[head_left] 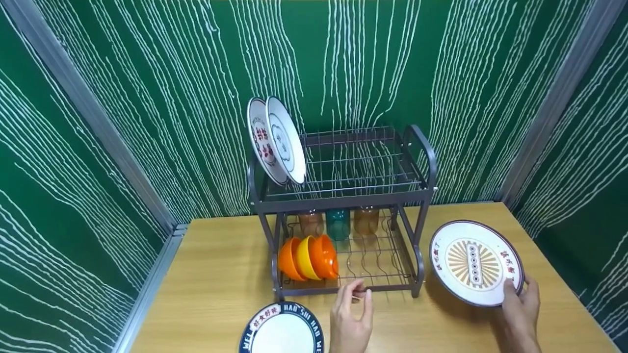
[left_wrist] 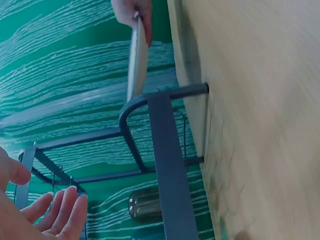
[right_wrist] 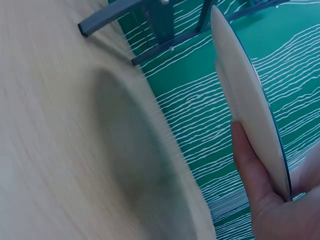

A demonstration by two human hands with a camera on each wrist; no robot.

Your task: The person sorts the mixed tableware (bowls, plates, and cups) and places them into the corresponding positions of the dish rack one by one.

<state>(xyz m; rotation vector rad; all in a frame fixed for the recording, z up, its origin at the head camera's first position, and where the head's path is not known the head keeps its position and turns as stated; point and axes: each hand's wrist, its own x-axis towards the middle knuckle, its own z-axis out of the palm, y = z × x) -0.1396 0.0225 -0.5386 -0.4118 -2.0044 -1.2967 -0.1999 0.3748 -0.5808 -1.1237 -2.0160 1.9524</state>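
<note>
My right hand (head_left: 522, 306) grips the rim of a white plate (head_left: 454, 282) with a sunburst pattern and a dark edge, thumb on the upper face. In the right wrist view this plate (right_wrist: 245, 95) is seen edge-on, raised above the table, with a finger beneath it. My left hand (head_left: 351, 316) holds nothing; its fingers are loosely bent, just in front of the dish rack (head_left: 343, 201). Beside it lies another plate (head_left: 284, 336) with a dark lettered rim, cut off by the frame's bottom. Two plates (head_left: 289, 142) stand on edge at the rack's upper left.
On the rack's lower tier, orange and yellow bowls (head_left: 306, 257) stand on their sides at the front left. Behind them are three coloured cups (head_left: 338, 225). The rack stands on a wooden table (head_left: 216, 274) enclosed by green walls (head_left: 363, 63) with white wavy lines.
</note>
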